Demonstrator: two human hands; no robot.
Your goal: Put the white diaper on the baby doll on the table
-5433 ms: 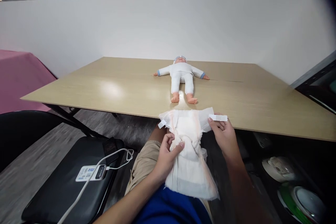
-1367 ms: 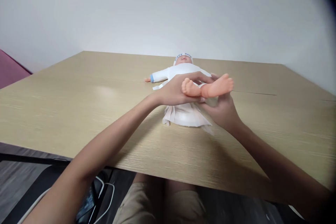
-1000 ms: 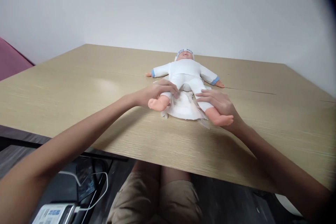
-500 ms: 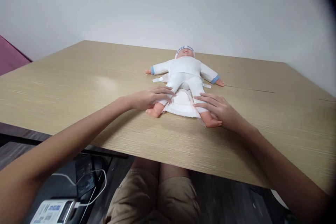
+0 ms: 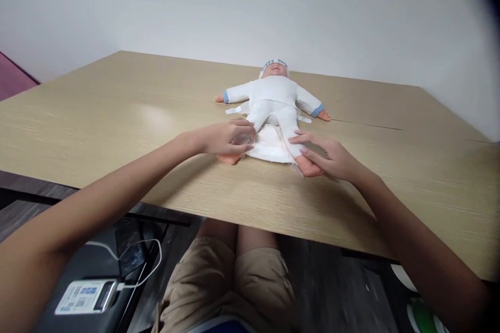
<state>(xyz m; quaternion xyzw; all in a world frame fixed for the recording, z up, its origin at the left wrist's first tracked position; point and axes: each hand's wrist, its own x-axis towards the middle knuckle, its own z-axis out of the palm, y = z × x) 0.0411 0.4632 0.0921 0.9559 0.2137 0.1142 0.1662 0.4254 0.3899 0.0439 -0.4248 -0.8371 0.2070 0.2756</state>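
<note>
A baby doll (image 5: 274,101) in white clothes and a cap lies on its back on the wooden table (image 5: 117,114), feet toward me. A white diaper (image 5: 269,148) is spread under its hips and legs, with its tape tabs sticking out at both sides of the waist. My left hand (image 5: 226,138) rests over the doll's left-side foot at the diaper's near corner, fingers curled. My right hand (image 5: 330,158) lies on the other foot (image 5: 308,167), fingers spread toward the diaper's edge.
A white wall stands behind the table. Below the near edge are my knees in tan shorts (image 5: 230,286). A black chair at lower left carries a power bank (image 5: 84,296) with a white cable. A pink cloth (image 5: 11,78) shows at far left.
The diaper went from my lap onto the table under the doll. I had the doll's legs lifted, then lowered them onto the diaper. Both hands now rest at its feet.
</note>
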